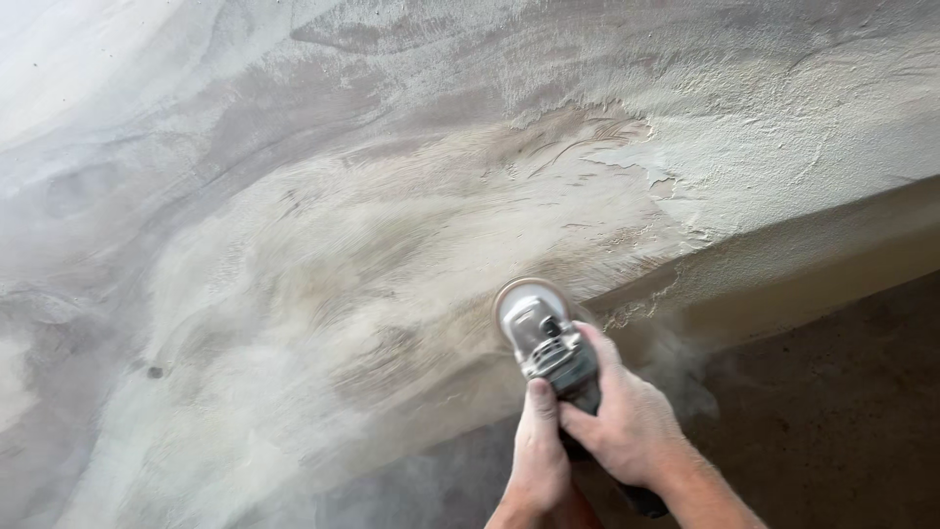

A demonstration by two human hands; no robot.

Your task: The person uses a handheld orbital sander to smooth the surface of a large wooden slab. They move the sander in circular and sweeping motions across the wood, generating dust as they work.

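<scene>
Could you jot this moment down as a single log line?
left hand: grips grinder | right hand: grips grinder | disc on plastered wall | dust in air

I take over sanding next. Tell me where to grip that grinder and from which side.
Grip the grinder by its dark rear body, coming from below, behind the disc. The body runs back from the wall toward the person; the left hand and right hand already wrap it there, fingers clear of the disc.
</scene>
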